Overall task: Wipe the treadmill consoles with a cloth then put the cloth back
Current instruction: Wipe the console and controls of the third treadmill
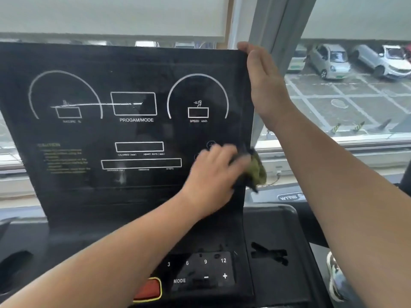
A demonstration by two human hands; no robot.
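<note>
The console panel [133,134] stands before the window [347,18], with the keypad [200,272] below it. The left hand [211,181] holds the cloth [258,170] at its lower right edge, and the right hand [264,85] grips its upper-right corner.

The single head-worn wide-angle camera is looking forward and slightly down, facing the treadmill console [126,132] from close up, with the window [355,103] behind it.

An exercise room: a treadmill console [89,85] with speed and calorie readouts stands before a window [355,103] overlooking parked cars [329,61].
</note>
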